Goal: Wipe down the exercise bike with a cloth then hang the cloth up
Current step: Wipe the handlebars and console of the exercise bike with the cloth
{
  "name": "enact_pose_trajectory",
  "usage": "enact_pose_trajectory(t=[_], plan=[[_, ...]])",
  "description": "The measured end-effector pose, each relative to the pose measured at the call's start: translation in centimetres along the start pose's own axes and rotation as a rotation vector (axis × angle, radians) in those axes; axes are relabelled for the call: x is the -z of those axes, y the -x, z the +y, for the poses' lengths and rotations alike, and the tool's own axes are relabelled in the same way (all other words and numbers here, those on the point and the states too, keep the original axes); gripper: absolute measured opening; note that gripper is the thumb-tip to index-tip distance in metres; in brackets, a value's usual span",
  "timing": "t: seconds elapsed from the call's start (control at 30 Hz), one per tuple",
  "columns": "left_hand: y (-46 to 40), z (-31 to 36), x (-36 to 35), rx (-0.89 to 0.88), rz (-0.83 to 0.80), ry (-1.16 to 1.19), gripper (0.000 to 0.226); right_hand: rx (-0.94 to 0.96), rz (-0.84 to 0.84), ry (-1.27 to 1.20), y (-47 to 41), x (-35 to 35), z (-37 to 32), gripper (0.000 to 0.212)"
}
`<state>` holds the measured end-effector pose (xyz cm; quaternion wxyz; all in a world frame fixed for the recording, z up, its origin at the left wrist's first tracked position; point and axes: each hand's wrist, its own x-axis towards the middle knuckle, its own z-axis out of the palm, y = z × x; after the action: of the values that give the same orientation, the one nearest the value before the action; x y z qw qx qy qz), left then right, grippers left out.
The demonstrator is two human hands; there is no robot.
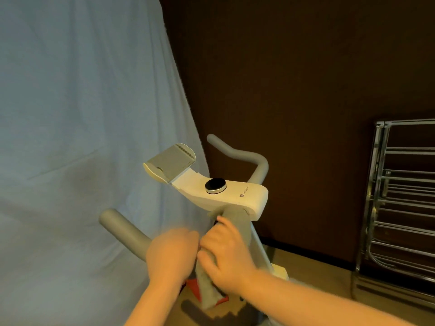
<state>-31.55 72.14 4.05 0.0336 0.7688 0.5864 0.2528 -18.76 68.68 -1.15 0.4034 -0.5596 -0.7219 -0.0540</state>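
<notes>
Both hands on the bike stem, wiping step in progress by the look of it. Right hand [226, 252] has its fingers [224, 222] curled around the grey cloth [235, 220], which wraps the post just under the white console [235, 191]; the cloth's loose tail hangs below the palm. Left hand [171, 252] sits just beside the right, touching or nearly so, blurred; fingers look closed, but I cannot tell if they pinch the cloth or the post. Grey handlebar [127, 229] runs off past the left knuckles, and the other bar [247, 156] rises beyond the fingertips. Risks, as a guess: the dangling tail could snag lower on the frame; a knuckle could bump the black knob [215, 185] just above the fingers and turn it; only the stem gets cleaned while the bars and phone holder [169, 163] get skipped. No containers in view. Metal drying rack [400, 208], well off to the right of the right hand, is the likely hanging spot.
</notes>
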Motion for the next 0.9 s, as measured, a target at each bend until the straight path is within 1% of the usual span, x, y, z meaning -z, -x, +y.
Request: enact_pose_trajectory(t=[0.07,0.1,0.13,0.17,0.27,0.3,0.33,0.37,0.43,0.47,0.5,0.53,0.6,0.63,0.67,0.7,0.77,0.8,0.83,0.87,0.9], plan=[[0.0,0.1,0.0,-0.007,0.02,0.023,0.041,0.207,-0.082,0.046,-0.6,1.0,1.5,0.032],[0.0,0.0,0.0,-0.013,0.026,0.032,0.042,0.273,-0.125,0.084,-1.6,1.9,2.8,0.036],[0.0,0.0,0.0,-0.017,0.027,0.036,0.042,0.271,-0.134,0.121,-2.6,2.7,4.0,0.04],[0.0,0.0,0.0,-0.019,0.026,0.038,0.043,0.214,-0.101,0.13,-3.0,2.9,4.7,0.041],[0.0,-0.3,-0.2,-0.019,0.028,0.045,0.044,-0.103,0.151,0.012,-1.1,0.1,1.9,0.035],[0.1,-0.4,-0.3,-0.016,0.03,0.051,0.044,-0.165,0.189,-0.019,-0.4,-0.7,0.6,0.034],[0.0,-0.5,-0.4,-0.011,0.031,0.059,0.043,-0.131,0.172,-0.006,0.0,-0.8,0.0,0.034],[0.0,-0.5,-0.4,-0.007,0.029,0.064,0.042,-0.03,0.121,0.024,0.0,-0.2,0.2,0.035],[-0.1,-0.4,-0.3,-0.01,0.023,0.062,0.042,0.2,-0.089,0.092,-1.1,2.1,2.7,0.037],[-0.1,-0.3,-0.2,-0.016,0.021,0.06,0.042,0.237,-0.166,0.116,-1.9,3.4,4.2,0.037],[-0.1,-0.3,-0.2,-0.021,0.019,0.059,0.043,0.199,-0.165,0.116,-2.3,3.9,5.3,0.036],[0.0,-0.3,-0.2,-0.02,0.018,0.058,0.044,0.097,-0.108,0.076,-2.0,3.4,5.3,0.036],[0.0,-0.4,-0.3,-0.009,0.028,0.051,0.045,-0.182,0.08,-0.077,-0.7,0.9,1.8,0.032],[0.0,-0.4,-0.3,-0.002,0.031,0.049,0.044,-0.263,0.157,-0.133,-0.1,-0.2,-0.1,0.027],[0.0,-0.4,-0.4,0.004,0.033,0.049,0.043,-0.25,0.19,-0.124,0.5,-0.8,-1.4,0.025],[-0.1,-0.4,-0.4,0.004,0.035,0.05,0.042,-0.149,0.18,-0.083,0.6,-0.9,-1.5,0.024],[-0.2,-0.4,-0.3,-0.005,0.04,0.052,0.041,0.11,0.023,0.017,0.2,0.3,1.1,0.026],[-0.2,-0.4,-0.3,-0.013,0.045,0.054,0.041,0.159,-0.044,0.072,-0.4,1.3,2.8,0.028],[-0.1,-0.5,-0.2,-0.02,0.05,0.054,0.041,0.131,-0.025,0.114,-0.8,1.7,4.4,0.03],[-0.1,-0.5,-0.3,-0.026,0.055,0.054,0.042,0.046,0.012,0.095,-0.7,1.6,4.6,0.032],[0.0,-0.5,-0.3,-0.029,0.059,0.058,0.042,-0.068,0.113,0.016,-0.3,0.8,3.8,0.035]])
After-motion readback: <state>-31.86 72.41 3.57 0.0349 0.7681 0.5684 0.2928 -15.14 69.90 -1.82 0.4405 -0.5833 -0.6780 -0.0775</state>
